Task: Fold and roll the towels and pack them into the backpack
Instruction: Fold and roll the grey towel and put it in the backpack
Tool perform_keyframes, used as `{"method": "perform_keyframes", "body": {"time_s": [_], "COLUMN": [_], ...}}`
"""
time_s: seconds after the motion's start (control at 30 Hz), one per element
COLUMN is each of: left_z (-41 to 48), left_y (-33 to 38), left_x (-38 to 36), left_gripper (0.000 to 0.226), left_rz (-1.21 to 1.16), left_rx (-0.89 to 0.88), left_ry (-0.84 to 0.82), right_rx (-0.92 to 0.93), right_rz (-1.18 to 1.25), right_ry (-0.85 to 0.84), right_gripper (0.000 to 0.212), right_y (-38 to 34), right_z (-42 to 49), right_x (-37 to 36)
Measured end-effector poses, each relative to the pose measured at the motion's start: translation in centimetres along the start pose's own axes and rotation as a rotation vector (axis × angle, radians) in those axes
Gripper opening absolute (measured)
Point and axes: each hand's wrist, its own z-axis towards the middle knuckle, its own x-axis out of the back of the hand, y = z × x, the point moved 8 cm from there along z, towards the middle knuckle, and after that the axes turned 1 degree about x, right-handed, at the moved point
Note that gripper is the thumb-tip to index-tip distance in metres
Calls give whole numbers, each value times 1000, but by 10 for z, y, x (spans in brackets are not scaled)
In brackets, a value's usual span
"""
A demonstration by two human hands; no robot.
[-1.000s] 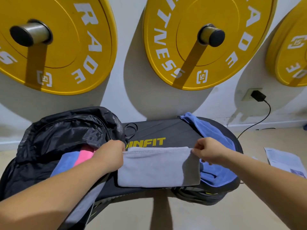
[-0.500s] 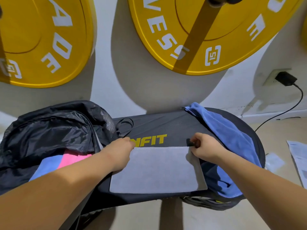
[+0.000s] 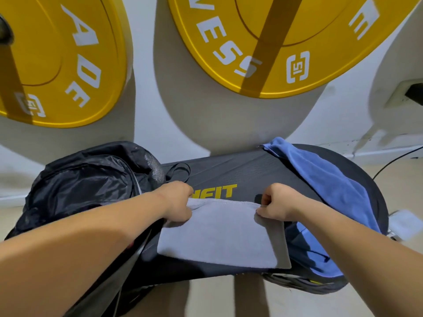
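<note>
A folded grey towel (image 3: 219, 239) lies on a black padded bench (image 3: 247, 172) with yellow lettering. My left hand (image 3: 178, 202) pinches the towel's far left corner, and my right hand (image 3: 277, 202) pinches its far right corner; the far edge curls up slightly between them. A blue towel (image 3: 329, 186) is draped over the bench's right end. An open black backpack (image 3: 87, 184) sits at the left; my left forearm hides its inside.
Yellow weight plates (image 3: 270, 44) hang on the white wall just behind the bench. A wall socket with a black plug (image 3: 412, 94) and cable is at the right. A white paper (image 3: 405, 223) lies on the tan floor beyond the bench's right end.
The view has dropped and moved closer. Both hands have closed tighter on the grey towel's far corners and begun curling its far edge toward me. The pink and blue cloth in the backpack is now hidden.
</note>
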Motion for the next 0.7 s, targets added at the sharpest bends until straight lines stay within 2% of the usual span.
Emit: {"method": "perform_keyframes", "body": {"time_s": [0.07, 0.17, 0.27, 0.33, 0.4, 0.47, 0.53, 0.6, 0.7], "left_z": [14, 46, 71, 77, 75, 67, 53, 31, -2], "left_y": [-7, -17, -16, -7, 5, 15, 21, 31, 53], "left_x": [23, 60, 101, 122, 125, 111, 88, 59, 2], "left_gripper": [15, 22, 33, 37, 49, 54, 45, 35, 39], "left_rz": [-52, -71, -171, -275, -352, -365, -355, -347, -422], "left_rx": [45, 68, 68, 53, 37, 47, 77, 132, 211], "left_ry": [24, 86, 300, 459, 516, 471, 397, 284, 96], "right_rx": [2, -31, -96, -120, -128, -121, -123, -155, -186], "right_rz": [109, 396, 632, 686, 674, 643, 603, 578, 520], "right_ry": [-11, -16, -45, -87, -100, -101, -108, -116, -112], "right_gripper": [14, 19, 31, 32, 29, 23, 19, 18, 14], "right_y": [1, 7, 12, 14, 15, 14, 11, 13, 14], "right_z": [-1, -1, -4, -5, -6, -7, -10, -11, -11], "right_x": [2, -8, -22, -26, -24, -21, -20, -20, -19]}}
